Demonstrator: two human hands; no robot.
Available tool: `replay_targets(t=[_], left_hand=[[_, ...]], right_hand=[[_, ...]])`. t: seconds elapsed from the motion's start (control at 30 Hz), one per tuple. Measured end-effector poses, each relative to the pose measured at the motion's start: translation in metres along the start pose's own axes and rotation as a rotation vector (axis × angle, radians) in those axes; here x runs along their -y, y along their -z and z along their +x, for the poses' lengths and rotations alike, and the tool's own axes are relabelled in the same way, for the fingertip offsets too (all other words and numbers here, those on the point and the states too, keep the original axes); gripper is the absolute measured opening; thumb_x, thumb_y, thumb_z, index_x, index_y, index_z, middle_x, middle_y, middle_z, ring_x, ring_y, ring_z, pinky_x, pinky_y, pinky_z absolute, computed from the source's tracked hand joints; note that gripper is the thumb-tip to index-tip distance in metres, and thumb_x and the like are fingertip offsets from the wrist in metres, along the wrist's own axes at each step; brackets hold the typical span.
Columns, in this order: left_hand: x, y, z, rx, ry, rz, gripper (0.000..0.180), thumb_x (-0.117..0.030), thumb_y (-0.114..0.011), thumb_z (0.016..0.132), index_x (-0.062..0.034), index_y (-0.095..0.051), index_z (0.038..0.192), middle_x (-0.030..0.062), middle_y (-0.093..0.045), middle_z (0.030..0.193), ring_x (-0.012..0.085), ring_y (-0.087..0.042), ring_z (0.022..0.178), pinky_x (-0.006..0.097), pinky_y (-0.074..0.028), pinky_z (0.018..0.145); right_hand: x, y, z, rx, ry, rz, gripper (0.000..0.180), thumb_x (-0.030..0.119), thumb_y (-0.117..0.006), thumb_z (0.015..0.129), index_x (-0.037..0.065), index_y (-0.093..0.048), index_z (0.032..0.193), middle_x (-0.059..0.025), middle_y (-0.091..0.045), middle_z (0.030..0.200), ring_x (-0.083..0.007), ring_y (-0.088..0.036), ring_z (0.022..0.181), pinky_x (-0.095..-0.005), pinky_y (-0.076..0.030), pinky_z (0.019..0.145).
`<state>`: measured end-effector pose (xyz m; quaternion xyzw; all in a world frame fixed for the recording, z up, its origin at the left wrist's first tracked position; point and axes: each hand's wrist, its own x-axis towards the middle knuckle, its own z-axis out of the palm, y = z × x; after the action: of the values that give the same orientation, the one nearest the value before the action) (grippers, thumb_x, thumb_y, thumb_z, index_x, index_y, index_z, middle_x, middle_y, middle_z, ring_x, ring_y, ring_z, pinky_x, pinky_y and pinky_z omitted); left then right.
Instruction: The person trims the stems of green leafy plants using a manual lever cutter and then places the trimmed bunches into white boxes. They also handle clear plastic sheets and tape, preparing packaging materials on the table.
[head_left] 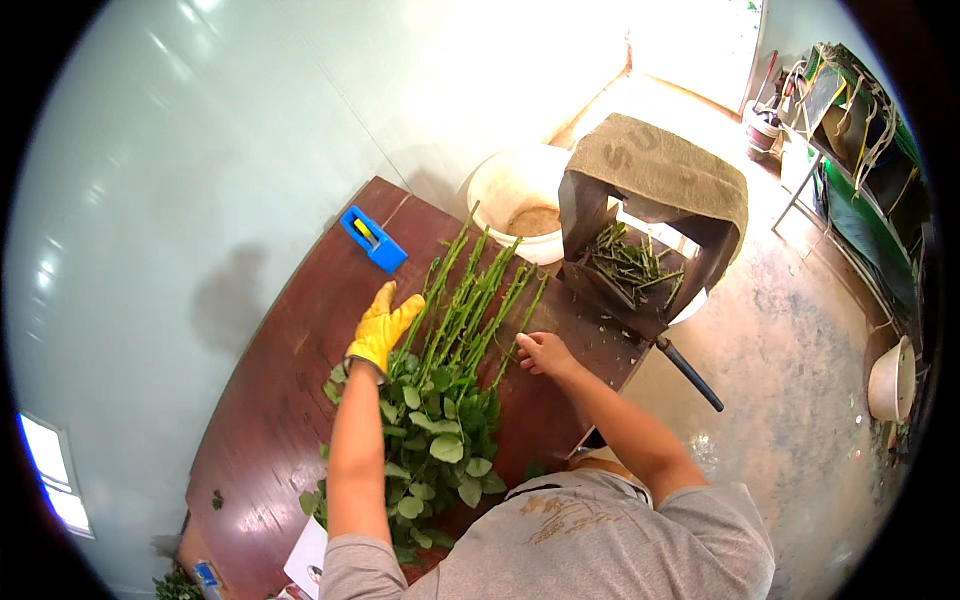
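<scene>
So a bundle of leafy stems [437, 380] is being supported flat on the dark reddish tabletop [270, 410], right in front of the body — leaves are being pointed back toward the shirt, bare stem ends out toward the far edge. My guess is it's being laid that way so the stalks are being left easy to get at, with the bulky foliage being parked out of the way.

The yellow-gloved left hand [384, 328] is being held open just beside the stalks, thumb and fingers spread, and nothing is visibly being gripped. The glove is probably being worn against prickly stems. The bare right hand [543, 354] is being held half curled at the outermost stalk on the other side. Whether that stalk is actually being pinched, can't tell from here.

A blue tape dispenser [373, 240] is being given a spot past the stem ends, presumably so it's being kept within reach. Stem clippings [632, 265] are being held inside the burlap-draped box [660, 165] — maybe the cover is there so bits are being contained. A white bucket [543, 247] is being stood right beside that.
</scene>
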<state>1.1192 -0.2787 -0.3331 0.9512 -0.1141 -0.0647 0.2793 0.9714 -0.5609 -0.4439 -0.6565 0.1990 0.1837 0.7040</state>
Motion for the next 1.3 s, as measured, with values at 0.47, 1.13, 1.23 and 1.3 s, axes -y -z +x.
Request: replay_targets(t=[0.47, 1.13, 1.23, 1.3], left_hand=[[-0.028, -0.035, 0.012, 0.421, 0.189, -0.315, 0.083, -0.056, -0.060, 0.091, -0.0008, -0.039, 0.149, 0.0191, -0.050, 0.146, 0.0287, -0.044, 0.139, 0.038, -0.034, 0.113], [-0.088, -0.035, -0.004, 0.607, 0.205, 0.253, 0.136, -0.065, -0.081, 0.056, -0.0074, -0.014, 0.158, 0.0225, -0.046, 0.148, 0.0333, -0.047, 0.136, 0.039, -0.040, 0.109], [-0.095, -0.039, -0.005, 0.638, 0.194, 0.312, 0.138, -0.064, -0.080, 0.056, -0.0029, -0.010, 0.158, 0.0221, -0.040, 0.152, 0.0326, -0.043, 0.139, 0.038, -0.038, 0.110], [-0.098, -0.046, -0.006, 0.607, 0.210, 0.335, 0.137, -0.062, -0.080, 0.057, -0.0016, -0.009, 0.157, 0.0220, -0.037, 0.154, 0.0322, -0.041, 0.140, 0.038, -0.038, 0.111]], right_hand=[[0.033, -0.034, 0.071, 0.190, -0.071, 0.109, 0.067, 0.048, -0.051, 0.102, -0.016, -0.053, 0.123, -0.0184, -0.064, 0.101, -0.0199, -0.070, 0.075, -0.0328, -0.059, 0.065], [0.049, -0.015, 0.089, 0.385, 0.028, -0.162, 0.046, 0.033, -0.059, 0.101, -0.012, -0.064, 0.099, -0.0143, -0.069, 0.088, -0.0215, -0.071, 0.077, -0.0339, -0.060, 0.066], [0.054, -0.016, 0.090, 0.331, 0.029, -0.201, 0.050, 0.036, -0.064, 0.098, -0.013, -0.065, 0.091, -0.0147, -0.071, 0.084, -0.0217, -0.072, 0.072, -0.0358, -0.060, 0.061], [0.056, -0.016, 0.092, 0.329, 0.019, -0.218, 0.051, 0.036, -0.065, 0.097, -0.014, -0.065, 0.090, -0.0159, -0.072, 0.086, -0.0225, -0.072, 0.072, -0.0363, -0.061, 0.060]])
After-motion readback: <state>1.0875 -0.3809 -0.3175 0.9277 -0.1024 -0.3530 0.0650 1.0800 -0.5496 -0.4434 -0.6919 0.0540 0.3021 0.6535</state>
